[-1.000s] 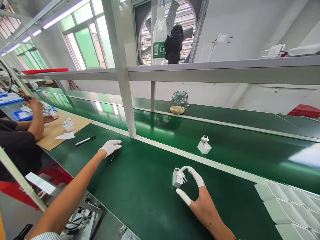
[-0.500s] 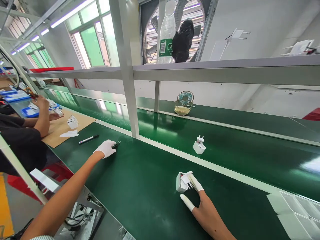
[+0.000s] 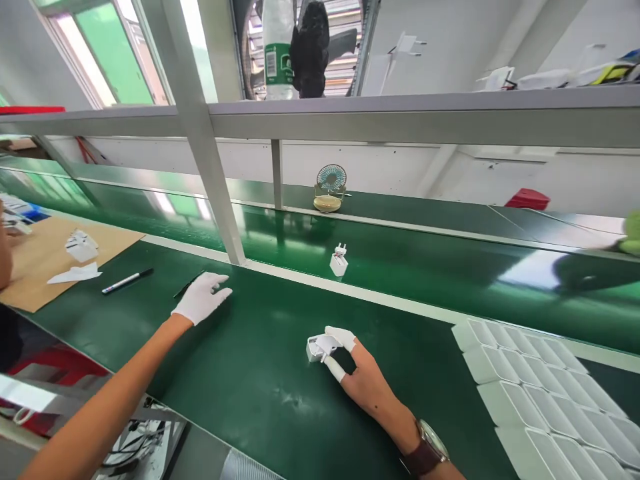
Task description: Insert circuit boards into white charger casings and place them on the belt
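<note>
My left hand [image 3: 204,297], in a white glove, reaches over the green work surface with its fingers stretched out and apart, holding nothing. Just behind it lies a thin dark tool [image 3: 186,285], partly hidden by the glove, perhaps tweezers. White finger covers show on the thumb and fingers of my right hand [image 3: 367,377], which closes on a white plug adapter [image 3: 316,347]. That adapter is a small open housing with a white pin piece at its top, and it rests on the surface. Farther back stands another white plug adapter [image 3: 339,263] with its pins upward.
A white compartment tray [image 3: 493,393] lies at the right. At left are a marker pen [image 3: 127,281] and brown cardboard [image 3: 45,250] with white parts, beside a co-worker's arm [image 3: 5,257]. A metal post [image 3: 213,173] rises ahead; a small fan [image 3: 331,187] stands behind.
My left hand has let go of the dark tool and opened. My right thumb and fingers have closed on the near adapter. The view has swung right, showing more of the tray.
</note>
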Available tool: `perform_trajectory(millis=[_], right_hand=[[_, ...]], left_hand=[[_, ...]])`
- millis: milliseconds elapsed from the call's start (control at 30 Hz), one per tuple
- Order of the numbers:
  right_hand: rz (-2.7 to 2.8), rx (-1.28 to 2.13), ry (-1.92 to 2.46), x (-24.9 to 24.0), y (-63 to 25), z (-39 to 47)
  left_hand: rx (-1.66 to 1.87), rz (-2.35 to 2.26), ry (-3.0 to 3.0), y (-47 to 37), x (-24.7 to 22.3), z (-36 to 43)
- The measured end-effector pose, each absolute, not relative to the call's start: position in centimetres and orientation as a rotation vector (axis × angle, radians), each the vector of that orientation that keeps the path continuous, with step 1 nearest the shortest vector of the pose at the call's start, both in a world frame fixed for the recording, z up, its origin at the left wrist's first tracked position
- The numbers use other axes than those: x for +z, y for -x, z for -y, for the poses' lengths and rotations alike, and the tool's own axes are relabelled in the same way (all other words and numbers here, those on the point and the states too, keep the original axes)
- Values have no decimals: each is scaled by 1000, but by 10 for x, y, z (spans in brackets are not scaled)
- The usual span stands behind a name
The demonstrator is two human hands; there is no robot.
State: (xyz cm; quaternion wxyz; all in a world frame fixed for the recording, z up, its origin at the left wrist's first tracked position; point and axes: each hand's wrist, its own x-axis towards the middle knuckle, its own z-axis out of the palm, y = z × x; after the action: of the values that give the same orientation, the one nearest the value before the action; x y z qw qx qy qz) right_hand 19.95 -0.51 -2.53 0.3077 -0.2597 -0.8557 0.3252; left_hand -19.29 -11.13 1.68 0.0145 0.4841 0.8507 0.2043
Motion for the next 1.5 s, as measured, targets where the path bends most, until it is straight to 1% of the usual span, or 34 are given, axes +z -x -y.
perform_trajectory(millis=[133, 200, 300, 600, 767, 1067, 1300, 1400, 1500], right_hand=[[2284, 741, 551, -23, -197, 8], [2281, 721, 524, -22, -196, 9], [2298, 732, 502, -23, -198, 10], [2320, 729, 461, -26, -202, 8], [2267, 780, 427, -25, -203, 5], [2154, 810, 490, -23, -213, -5], [2172, 841, 596, -28, -215, -9], [2145, 971, 631, -27, -213, -8], [1887, 1333, 814, -22, -208, -6]], left_hand=[[775, -1935, -1739, 105, 4, 105], [769, -1741, -1723, 69, -2, 102], [768, -1604, -1705, 40, -9, 95], [711, -1517, -1713, 22, -11, 74], [702, -1573, -1716, 12, -14, 68], [841, -1514, -1648, -4, -9, 50], [927, -1519, -1626, -5, -20, 47], [901, -1549, -1680, -4, -23, 49], [919, -1618, -1740, -7, -26, 54]])
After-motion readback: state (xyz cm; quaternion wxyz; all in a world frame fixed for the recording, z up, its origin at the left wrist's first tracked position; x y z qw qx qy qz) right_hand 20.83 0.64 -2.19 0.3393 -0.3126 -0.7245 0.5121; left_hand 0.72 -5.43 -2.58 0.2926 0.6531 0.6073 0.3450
